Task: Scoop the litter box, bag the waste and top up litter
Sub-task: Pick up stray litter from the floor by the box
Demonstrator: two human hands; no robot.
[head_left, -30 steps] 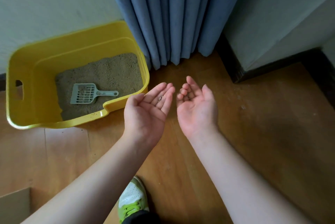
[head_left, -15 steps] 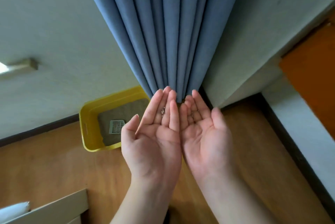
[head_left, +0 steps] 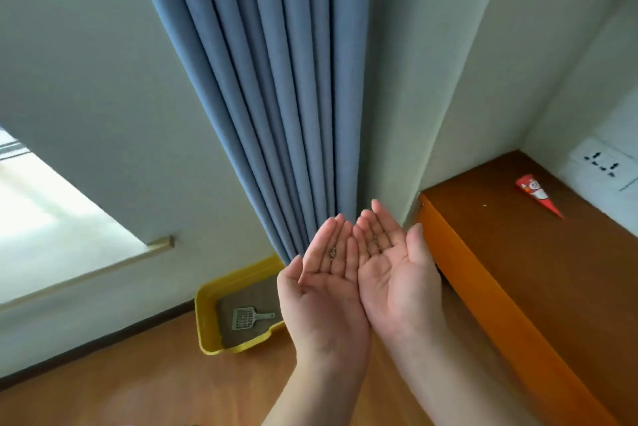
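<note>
My left hand (head_left: 324, 284) and my right hand (head_left: 393, 267) are held palm up side by side, edges touching, high above the floor. A few litter grains (head_left: 332, 252) lie on the left fingers and a few more on the right fingers. Far below, the yellow litter box (head_left: 207, 318) stands on the wooden floor against the wall, its right part hidden behind my left hand. A grey slotted scoop (head_left: 248, 317) lies flat on the sandy litter inside it.
A blue curtain (head_left: 276, 98) hangs in the corner above the box. An orange-brown cabinet (head_left: 518, 270) stands to the right, with a red cone-shaped packet (head_left: 537, 194) on top and a wall socket (head_left: 600, 163) behind. A window ledge (head_left: 103, 263) is at the left.
The camera has risen and tilted up, so the litter box looks smaller and lower. My hands came together palm up and rose with the view. The cabinet top came into sight.
</note>
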